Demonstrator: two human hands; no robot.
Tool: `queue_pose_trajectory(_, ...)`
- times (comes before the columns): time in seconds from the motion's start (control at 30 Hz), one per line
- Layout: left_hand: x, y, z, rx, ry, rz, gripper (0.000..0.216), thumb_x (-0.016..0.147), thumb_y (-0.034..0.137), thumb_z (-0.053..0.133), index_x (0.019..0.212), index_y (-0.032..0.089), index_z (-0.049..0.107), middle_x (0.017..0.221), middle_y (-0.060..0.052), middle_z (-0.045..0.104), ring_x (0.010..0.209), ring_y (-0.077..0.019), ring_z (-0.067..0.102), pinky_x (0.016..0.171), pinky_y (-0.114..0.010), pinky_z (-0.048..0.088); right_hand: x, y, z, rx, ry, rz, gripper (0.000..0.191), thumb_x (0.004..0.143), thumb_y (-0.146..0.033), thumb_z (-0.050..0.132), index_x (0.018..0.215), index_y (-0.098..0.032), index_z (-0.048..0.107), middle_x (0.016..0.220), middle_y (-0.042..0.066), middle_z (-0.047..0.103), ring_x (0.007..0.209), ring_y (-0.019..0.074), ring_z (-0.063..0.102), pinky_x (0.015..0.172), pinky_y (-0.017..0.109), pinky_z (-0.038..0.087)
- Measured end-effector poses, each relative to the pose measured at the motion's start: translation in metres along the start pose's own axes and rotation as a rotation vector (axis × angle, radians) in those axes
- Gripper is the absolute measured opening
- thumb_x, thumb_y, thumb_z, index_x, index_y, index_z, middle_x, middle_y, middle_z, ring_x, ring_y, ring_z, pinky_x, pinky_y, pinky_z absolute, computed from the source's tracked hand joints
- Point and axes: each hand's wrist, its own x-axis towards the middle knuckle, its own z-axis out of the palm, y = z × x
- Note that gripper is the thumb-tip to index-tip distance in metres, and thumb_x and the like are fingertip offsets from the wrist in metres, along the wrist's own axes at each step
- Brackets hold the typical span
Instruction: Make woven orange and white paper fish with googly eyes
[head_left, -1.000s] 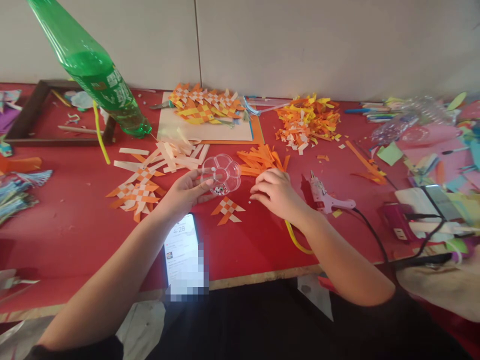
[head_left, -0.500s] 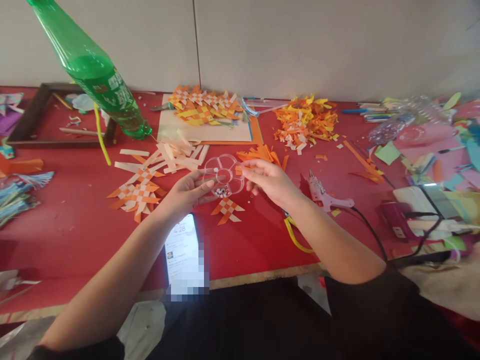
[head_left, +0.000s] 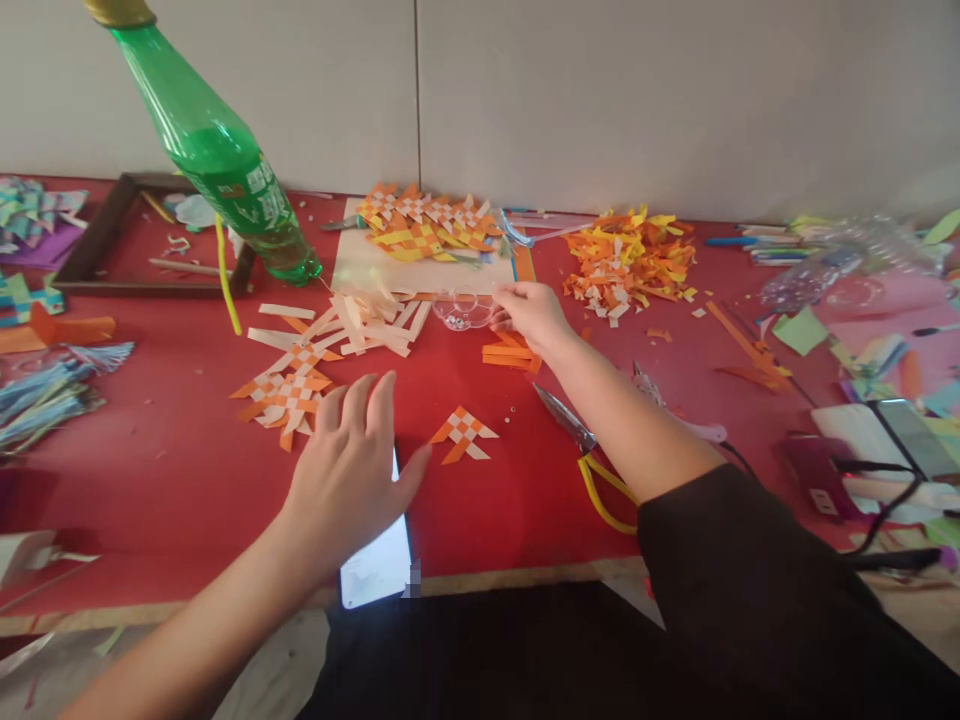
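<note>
A red desk (head_left: 150, 470) strewn with cut paper fills the view in front of me. A green plastic bottle (head_left: 225, 170) stands tilted at the far left, just beside a wooden frame (head_left: 142, 285). Behind the middle lies a white sheet (head_left: 367, 270) stacked with woven orange and white paper pieces, and to its right is a heap of orange and yellow scraps (head_left: 630, 255).

My left hand (head_left: 349, 480) is released, palm down and fingers spread. It rests near the desk's front edge, partly covering a phone (head_left: 379, 565).

My right hand (head_left: 532, 315) reaches well forward, its fingertips pinching the right rim of a clear flower-shaped tray (head_left: 459, 312). The tray sits on the desk at the near edge of the white sheet, far from my left hand.

Scissors (head_left: 566, 420) with yellow handles lie under my right forearm. A small woven paper piece (head_left: 463, 433) lies between my hands.
</note>
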Motion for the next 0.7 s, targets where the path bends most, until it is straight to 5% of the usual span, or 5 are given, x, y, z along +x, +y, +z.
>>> queue_pose_trajectory(0.17, -0.034, 0.01, 0.009, 0.225, -0.134, -0.049, 0.059, 0.082, 0.031, 0.054, 0.138, 0.011, 0.048, 0.135, -0.024, 0.049, 0.124, -0.05, 0.04, 0.075, -0.056, 0.055, 0.009, -0.002, 0.005, -0.029, 0.015, -0.032, 0.006, 0.086, -0.015, 0.058, 0.088, -0.011, 0.062, 0.08, 0.007, 0.068, 0.052, 0.0088, 0.063, 0.042, 0.019, 0.054)
queue_pose_trajectory(0.33, -0.034, 0.015, 0.019, 0.264, -0.143, -0.111, 0.054, 0.082, 0.027, 0.049, 0.134, 0.013, 0.052, 0.132, -0.021, 0.051, 0.117, -0.0457, 0.044, 0.06, -0.048, 0.057, -0.015, -0.007, -0.009, -0.071, 0.031, -0.135, 0.04, 0.083, -0.026, 0.064, 0.121, -0.016, 0.058, 0.133, 0.014, 0.057, 0.068, 0.0135, 0.07, 0.046, 0.022, 0.058)
queue_pose_trajectory(0.5, -0.029, 0.016, 0.021, 0.319, -0.123, -0.135, 0.047, 0.084, 0.029, 0.045, 0.126, 0.012, 0.057, 0.129, -0.021, 0.053, 0.106, -0.0424, 0.05, 0.054, -0.045, 0.055, -0.067, -0.009, -0.039, -0.156, -0.018, -0.298, 0.044, 0.085, -0.036, 0.061, 0.127, -0.022, 0.056, 0.135, 0.01, 0.057, 0.081, 0.0181, 0.072, 0.053, 0.027, 0.061)
queue_pose_trajectory(0.7, -0.027, 0.015, 0.023, 0.372, -0.123, -0.079, 0.043, 0.086, 0.027, 0.042, 0.123, 0.013, 0.057, 0.134, -0.021, 0.05, 0.101, -0.0416, 0.052, 0.048, -0.042, 0.052, -0.122, 0.001, -0.068, -0.359, 0.013, -0.32, 0.043, 0.087, -0.041, 0.061, 0.125, -0.022, 0.057, 0.126, 0.011, 0.063, 0.084, 0.0194, 0.071, 0.064, 0.032, 0.062)
